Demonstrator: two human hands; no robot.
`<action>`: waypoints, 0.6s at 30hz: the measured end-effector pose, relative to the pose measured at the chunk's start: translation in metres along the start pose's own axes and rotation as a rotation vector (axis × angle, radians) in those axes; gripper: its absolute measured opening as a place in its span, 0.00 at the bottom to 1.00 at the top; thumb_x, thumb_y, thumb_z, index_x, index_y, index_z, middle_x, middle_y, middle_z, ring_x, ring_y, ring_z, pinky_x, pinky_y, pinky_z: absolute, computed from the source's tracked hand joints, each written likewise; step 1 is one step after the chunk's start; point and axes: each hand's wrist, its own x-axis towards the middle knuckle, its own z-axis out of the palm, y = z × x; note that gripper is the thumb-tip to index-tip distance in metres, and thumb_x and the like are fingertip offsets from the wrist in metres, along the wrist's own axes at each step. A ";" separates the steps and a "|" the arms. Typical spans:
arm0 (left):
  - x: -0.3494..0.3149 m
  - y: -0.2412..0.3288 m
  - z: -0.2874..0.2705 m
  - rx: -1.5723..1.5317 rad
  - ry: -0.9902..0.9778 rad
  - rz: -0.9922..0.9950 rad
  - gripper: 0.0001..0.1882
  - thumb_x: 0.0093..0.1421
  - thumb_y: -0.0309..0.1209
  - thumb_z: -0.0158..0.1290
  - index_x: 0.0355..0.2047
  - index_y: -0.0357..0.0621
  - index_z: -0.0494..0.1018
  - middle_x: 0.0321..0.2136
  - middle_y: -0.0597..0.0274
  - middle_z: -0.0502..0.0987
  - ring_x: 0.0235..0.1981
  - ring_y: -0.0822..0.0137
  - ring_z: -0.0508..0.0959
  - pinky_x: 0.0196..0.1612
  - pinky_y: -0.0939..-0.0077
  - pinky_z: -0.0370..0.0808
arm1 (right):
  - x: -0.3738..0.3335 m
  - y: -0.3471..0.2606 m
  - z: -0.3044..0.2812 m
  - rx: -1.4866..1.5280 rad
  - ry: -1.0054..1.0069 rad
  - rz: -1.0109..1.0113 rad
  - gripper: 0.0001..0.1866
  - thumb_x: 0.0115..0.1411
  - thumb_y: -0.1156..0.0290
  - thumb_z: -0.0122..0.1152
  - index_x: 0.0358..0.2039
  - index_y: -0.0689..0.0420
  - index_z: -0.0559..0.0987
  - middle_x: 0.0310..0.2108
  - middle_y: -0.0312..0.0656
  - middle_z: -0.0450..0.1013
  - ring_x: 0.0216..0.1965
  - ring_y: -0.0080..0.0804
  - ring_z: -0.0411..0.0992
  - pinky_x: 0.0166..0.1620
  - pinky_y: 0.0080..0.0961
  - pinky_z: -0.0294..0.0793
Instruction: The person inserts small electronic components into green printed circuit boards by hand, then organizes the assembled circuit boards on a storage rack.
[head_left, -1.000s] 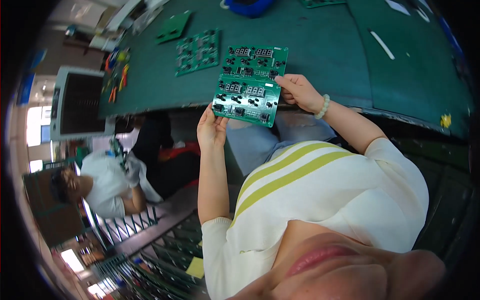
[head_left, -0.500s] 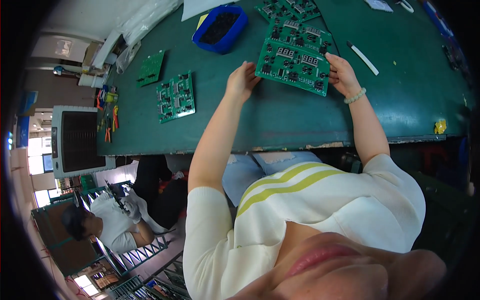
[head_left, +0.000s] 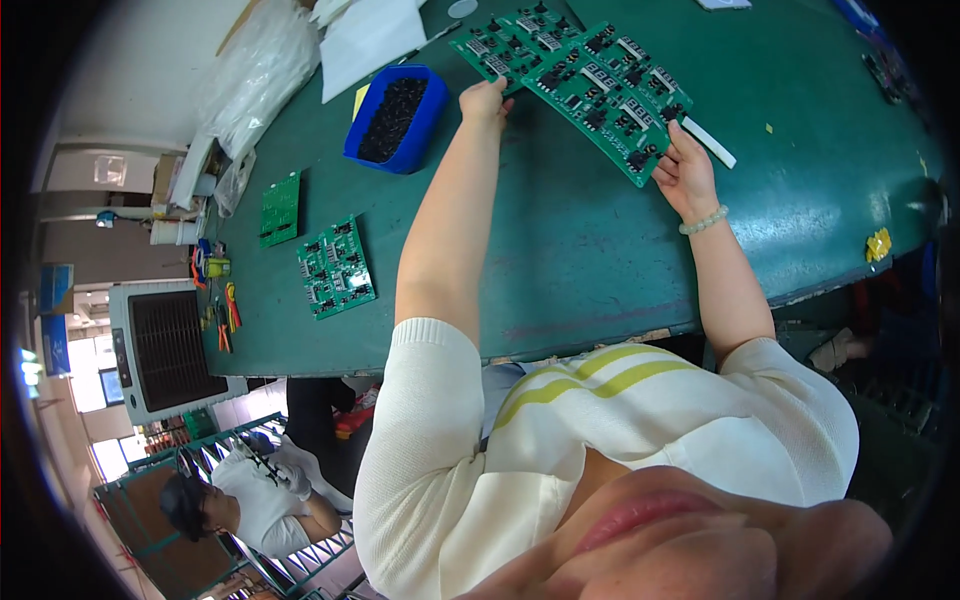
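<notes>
A green circuit board panel (head_left: 612, 95) with white digit displays and black parts is tilted in front of me. My right hand (head_left: 688, 172) grips its near right corner, thumb on top. At the far left of it, another green circuit board (head_left: 512, 42) with similar displays lies partly under or against the panel. My left hand (head_left: 487, 102) is at the near edge of that board, thumb at its corner and fingers curled; the fingertips are partly hidden. A white pen-like tool (head_left: 710, 145) lies just beyond my right hand, partly covered by the panel.
A blue bin (head_left: 400, 120) of small black parts stands left of my left hand. Two more green boards (head_left: 335, 268) (head_left: 280, 210) lie farther left on the green table (head_left: 560, 270). Pliers (head_left: 222, 325) sit at the left edge. A co-worker (head_left: 245, 500) is at lower left.
My left hand has moved up and away, from the near panel's left edge to the farther board. The panel has turned in my right hand. The view has shifted, so the bin appears lower left.
</notes>
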 end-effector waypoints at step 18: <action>-0.204 0.028 -0.157 -0.441 -0.056 0.202 0.09 0.62 0.23 0.40 0.42 0.34 0.61 0.40 0.50 0.71 0.41 0.51 0.74 0.47 0.53 0.74 | -0.016 0.006 0.001 -0.188 -0.072 -0.068 0.09 0.60 0.61 0.53 0.27 0.49 0.70 0.12 0.21 0.51 0.12 0.10 0.47 0.16 0.12 0.44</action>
